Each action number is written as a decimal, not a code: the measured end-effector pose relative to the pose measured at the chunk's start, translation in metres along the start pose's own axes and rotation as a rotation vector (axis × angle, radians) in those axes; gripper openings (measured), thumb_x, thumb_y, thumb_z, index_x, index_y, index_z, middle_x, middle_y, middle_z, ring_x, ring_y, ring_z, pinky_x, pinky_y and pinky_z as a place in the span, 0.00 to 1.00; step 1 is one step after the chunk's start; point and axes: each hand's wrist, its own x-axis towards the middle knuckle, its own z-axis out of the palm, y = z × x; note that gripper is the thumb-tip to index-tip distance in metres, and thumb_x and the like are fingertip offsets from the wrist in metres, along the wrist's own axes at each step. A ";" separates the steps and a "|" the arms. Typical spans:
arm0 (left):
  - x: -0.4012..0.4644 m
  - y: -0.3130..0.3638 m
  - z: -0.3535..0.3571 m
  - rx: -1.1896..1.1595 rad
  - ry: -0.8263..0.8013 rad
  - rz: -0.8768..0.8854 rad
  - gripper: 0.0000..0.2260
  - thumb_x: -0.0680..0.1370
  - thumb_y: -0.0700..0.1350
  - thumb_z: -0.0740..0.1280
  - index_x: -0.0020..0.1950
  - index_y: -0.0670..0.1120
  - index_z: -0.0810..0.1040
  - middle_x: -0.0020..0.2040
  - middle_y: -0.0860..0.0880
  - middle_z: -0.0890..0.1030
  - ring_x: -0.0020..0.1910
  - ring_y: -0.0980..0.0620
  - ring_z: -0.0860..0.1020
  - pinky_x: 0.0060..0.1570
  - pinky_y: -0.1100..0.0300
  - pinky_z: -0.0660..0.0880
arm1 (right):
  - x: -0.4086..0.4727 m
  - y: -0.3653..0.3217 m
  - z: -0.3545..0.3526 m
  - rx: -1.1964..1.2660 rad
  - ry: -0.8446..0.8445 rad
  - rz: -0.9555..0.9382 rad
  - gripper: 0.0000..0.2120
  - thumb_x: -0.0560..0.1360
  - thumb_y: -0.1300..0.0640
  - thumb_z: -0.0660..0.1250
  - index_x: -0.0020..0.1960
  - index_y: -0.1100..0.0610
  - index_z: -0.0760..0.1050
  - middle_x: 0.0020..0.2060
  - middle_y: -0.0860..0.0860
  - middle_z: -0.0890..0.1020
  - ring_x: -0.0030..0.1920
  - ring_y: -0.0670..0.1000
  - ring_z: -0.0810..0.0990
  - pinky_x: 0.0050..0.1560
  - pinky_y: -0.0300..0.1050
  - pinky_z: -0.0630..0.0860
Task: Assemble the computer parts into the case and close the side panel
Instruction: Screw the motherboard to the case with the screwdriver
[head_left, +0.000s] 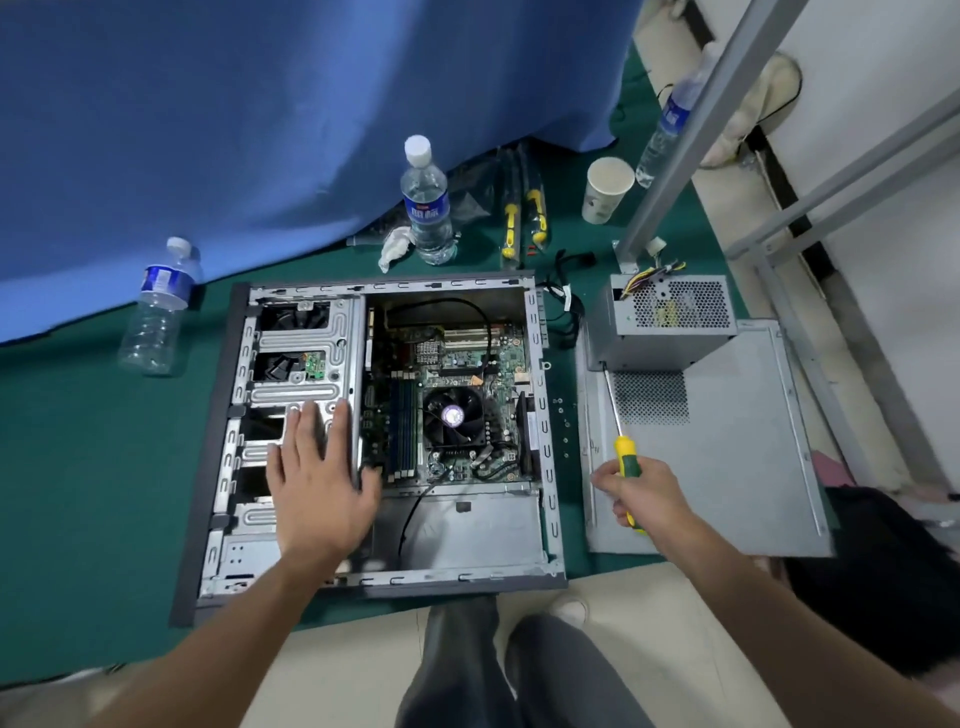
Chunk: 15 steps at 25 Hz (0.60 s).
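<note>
The open case (384, 436) lies flat on green cloth (93, 467), motherboard (457, 405) inside. The left hand (317, 483) is spread flat — apparently resting on the drive cage (301, 358). At four o'clock the right hand (641, 499) grips a screwdriver (621, 436) over the side panel (727, 457) — power supply (670, 322) at two o'clock.

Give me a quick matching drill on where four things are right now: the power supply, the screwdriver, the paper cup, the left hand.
Things:
1. power supply
2. screwdriver
3. paper cup
4. left hand

Places:
A. gripped in the right hand
B. flat on the drive cage inside the case
C. on the loose side panel
D. standing on the green mat, beyond the case

Pairs: 1-C, 2-A, 3-D, 4-B
</note>
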 end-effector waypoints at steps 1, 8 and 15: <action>0.001 0.000 0.000 -0.015 0.015 -0.007 0.36 0.72 0.57 0.55 0.81 0.53 0.52 0.80 0.42 0.53 0.79 0.45 0.47 0.75 0.42 0.48 | 0.007 0.005 0.003 -0.033 0.028 -0.002 0.02 0.73 0.64 0.70 0.42 0.61 0.77 0.31 0.54 0.73 0.25 0.50 0.69 0.27 0.42 0.67; 0.001 0.001 0.002 -0.023 0.056 -0.013 0.36 0.70 0.57 0.56 0.79 0.54 0.57 0.79 0.44 0.57 0.79 0.45 0.51 0.74 0.40 0.52 | 0.049 0.006 0.038 -0.201 0.194 -0.087 0.04 0.72 0.58 0.72 0.39 0.54 0.79 0.33 0.53 0.82 0.34 0.55 0.80 0.41 0.49 0.78; 0.001 0.002 0.002 -0.006 0.069 -0.017 0.35 0.71 0.58 0.55 0.79 0.53 0.58 0.79 0.44 0.57 0.79 0.45 0.51 0.74 0.39 0.54 | 0.058 0.008 0.060 -0.319 0.253 -0.046 0.09 0.74 0.55 0.72 0.38 0.57 0.78 0.32 0.53 0.80 0.33 0.54 0.77 0.31 0.41 0.67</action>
